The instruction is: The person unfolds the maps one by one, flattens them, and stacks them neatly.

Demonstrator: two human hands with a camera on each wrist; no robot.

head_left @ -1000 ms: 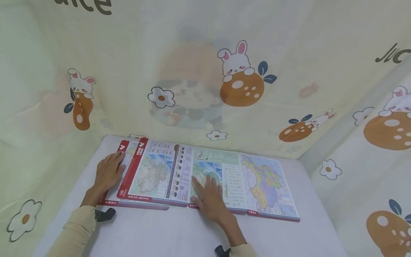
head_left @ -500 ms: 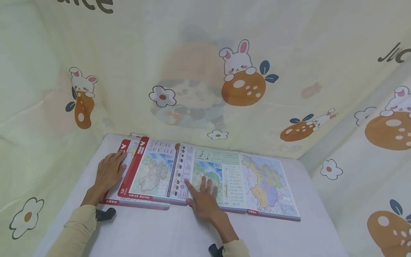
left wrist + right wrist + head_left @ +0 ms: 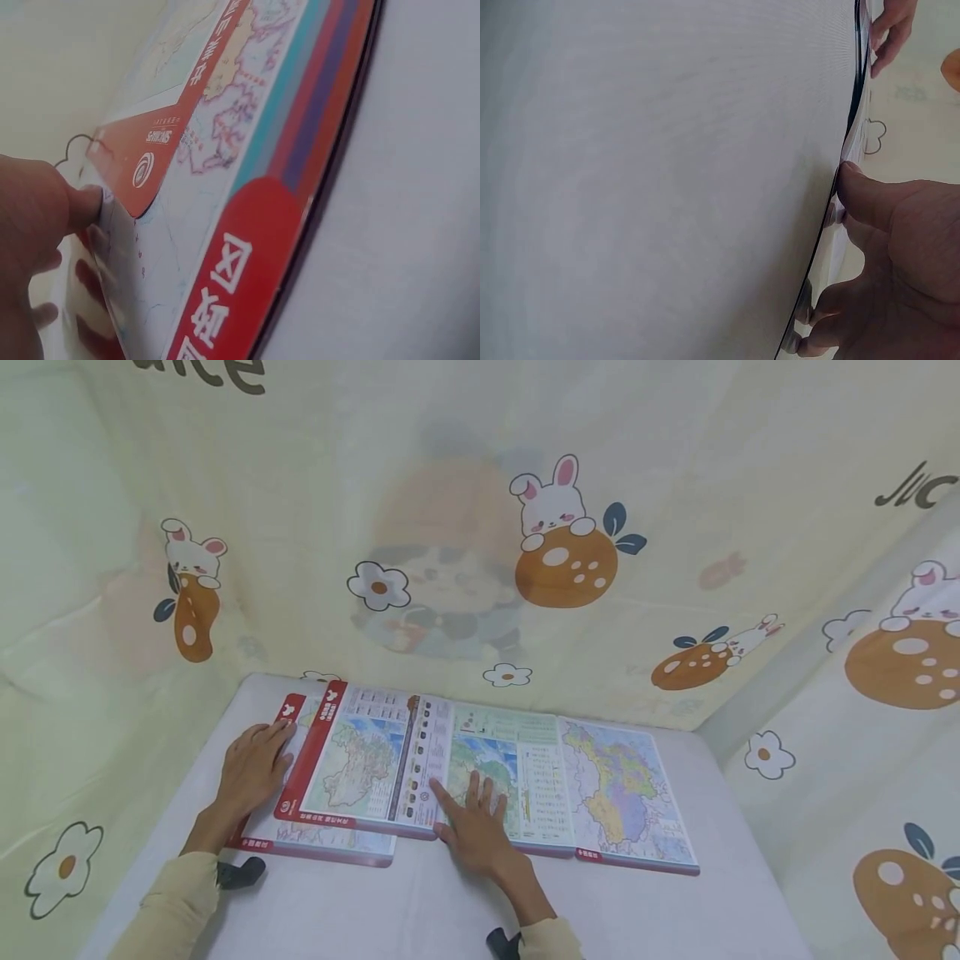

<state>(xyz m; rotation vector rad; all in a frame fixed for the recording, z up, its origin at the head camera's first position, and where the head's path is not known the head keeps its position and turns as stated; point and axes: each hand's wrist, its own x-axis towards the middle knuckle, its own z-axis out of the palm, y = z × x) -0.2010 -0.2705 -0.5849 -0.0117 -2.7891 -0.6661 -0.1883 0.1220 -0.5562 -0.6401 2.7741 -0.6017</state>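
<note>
My left hand (image 3: 255,768) rests with its fingers flat along the red left border of a map (image 3: 330,842). In the left wrist view, the thumb touches this map's (image 3: 165,247) surface near the red corner of the map on top. That red-edged map (image 3: 356,768) overlaps it and hides most of it. My right hand (image 3: 476,835) lies spread over the seam between the red-edged map and a greenish map (image 3: 543,785), its thumb near their front edge. A third printed map (image 3: 618,793), with coloured regions, joins on the right.
Under the maps is a table with a white cover (image 3: 360,910). A cream curtain (image 3: 300,485) printed with rabbits, oranges and flowers hangs behind the table and on both sides. Black wrist cameras (image 3: 240,872) sit at both sleeves.
My right hand has moved left onto the seam. The underlying left map has slid slightly toward me with my left hand, baring more of its front strip. The other maps stay put.
</note>
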